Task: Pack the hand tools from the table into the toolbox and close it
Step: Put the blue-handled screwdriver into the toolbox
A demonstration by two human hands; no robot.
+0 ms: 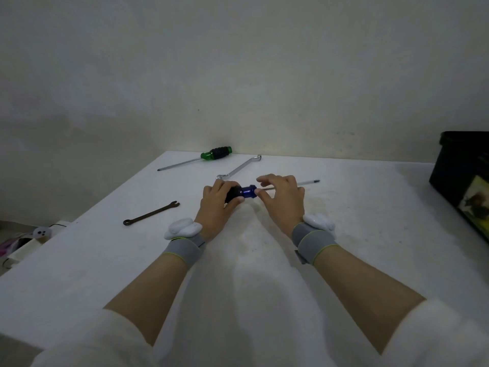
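A blue-and-black-handled screwdriver [248,192] lies across the middle of the white table [132,260], its shaft pointing right. My left hand [217,205] is closed around the black end of its handle. My right hand [280,200] hovers over the shaft with fingers spread, thumb near the blue collar. A green-handled screwdriver [215,153] lies at the far edge. A bent silver wrench [238,168] lies just behind my hands. A dark flat spanner [150,213] lies to the left. The black toolbox [460,176] stands at the right edge, partly cut off.
A pale wall rises directly behind the table's far edge. Off the table's left edge, lower down, sit a white box and some small clutter [31,239]. A green-and-yellow label [476,205] shows on the toolbox side.
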